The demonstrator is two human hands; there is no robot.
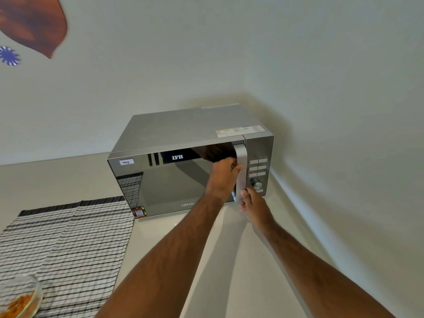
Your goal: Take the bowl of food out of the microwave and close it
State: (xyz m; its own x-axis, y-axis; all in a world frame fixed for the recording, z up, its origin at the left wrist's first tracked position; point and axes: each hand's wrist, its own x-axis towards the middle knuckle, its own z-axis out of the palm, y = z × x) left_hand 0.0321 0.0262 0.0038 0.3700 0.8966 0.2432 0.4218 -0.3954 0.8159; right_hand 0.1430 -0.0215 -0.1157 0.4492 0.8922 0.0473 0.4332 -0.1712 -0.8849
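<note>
While pale walls meet in a corner at twelve o'clock, one microwave [183, 161] stands on a beige counter [241, 260]; one striped cloth [64, 237] and one glass bowl [20, 297] lie at eight o'clock. Left hand [223, 177] curls around the door handle [241, 173]; right hand [253, 204] pinches its lower end.

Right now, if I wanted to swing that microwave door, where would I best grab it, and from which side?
Take the tall silver handle at the door's right edge, beside the button panel. It stands off the mirrored door as a vertical bar, so fingers can hook behind it from the front. The left hand grips its middle; the right hand touches its lower end.
</note>
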